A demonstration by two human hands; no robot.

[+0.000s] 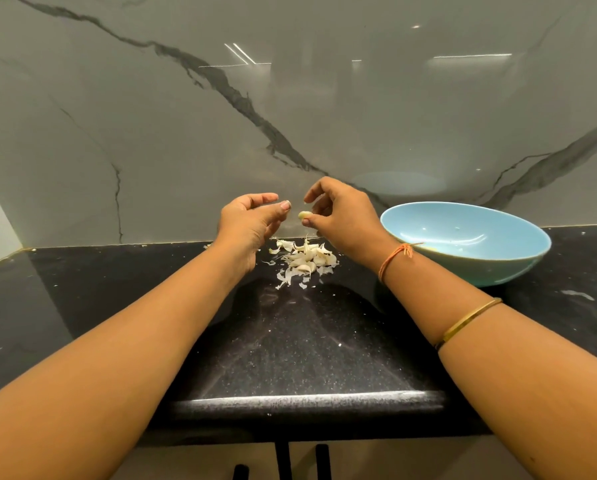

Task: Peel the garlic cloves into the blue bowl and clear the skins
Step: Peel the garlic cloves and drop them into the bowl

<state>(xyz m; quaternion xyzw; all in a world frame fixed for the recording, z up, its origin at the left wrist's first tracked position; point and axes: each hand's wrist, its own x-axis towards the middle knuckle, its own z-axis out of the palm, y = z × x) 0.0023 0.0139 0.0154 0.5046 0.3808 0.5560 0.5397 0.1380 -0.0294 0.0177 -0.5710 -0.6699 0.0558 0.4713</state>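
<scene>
Clove (304,215) in right hand (342,216), long axis left-right

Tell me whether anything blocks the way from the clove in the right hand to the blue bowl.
Nothing visible does. The right hand pinches the clove above the counter; the blue bowl stands open just to its right. The pile of skins lies beneath the hands, off that path.

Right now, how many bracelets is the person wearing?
2, both on the right arm: an orange thread at the wrist, just behind the right hand pinching a garlic clove, and a gold bangle farther up the forearm. None shows on the left arm.
</scene>
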